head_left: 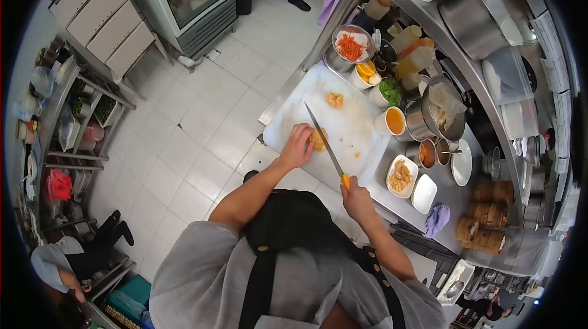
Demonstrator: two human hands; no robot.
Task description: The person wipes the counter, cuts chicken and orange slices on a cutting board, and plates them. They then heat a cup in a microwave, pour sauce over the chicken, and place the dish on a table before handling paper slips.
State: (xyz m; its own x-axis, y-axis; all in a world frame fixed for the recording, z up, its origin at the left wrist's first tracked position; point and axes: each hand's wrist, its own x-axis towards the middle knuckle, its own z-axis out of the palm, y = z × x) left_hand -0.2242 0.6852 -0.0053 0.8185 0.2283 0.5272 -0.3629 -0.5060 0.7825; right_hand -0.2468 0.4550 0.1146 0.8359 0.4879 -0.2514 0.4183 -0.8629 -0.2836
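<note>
My right hand [358, 199] is wrapped round the yellow handle of a long kitchen knife [324, 138], whose blade points away across the white cutting board [294, 99]. The blade lies along the right side of a golden-brown piece of food [318, 139], possibly fried meat. From the left, the curled fingers of my left hand [298, 145] hold that piece against the board. Farther up the board sits a small heap of cut golden pieces [335, 100]. A few crumbs lie right of the blade.
Beside the board stand a bowl of shredded orange food [352, 46], a tub of green leaves [390, 91] and a cup of orange liquid [395, 121]. Nearer are a white dish of cut pieces [401, 176], another white dish [424, 194] and a purple cloth [437, 221]. Bamboo steamers [487, 214] stand right.
</note>
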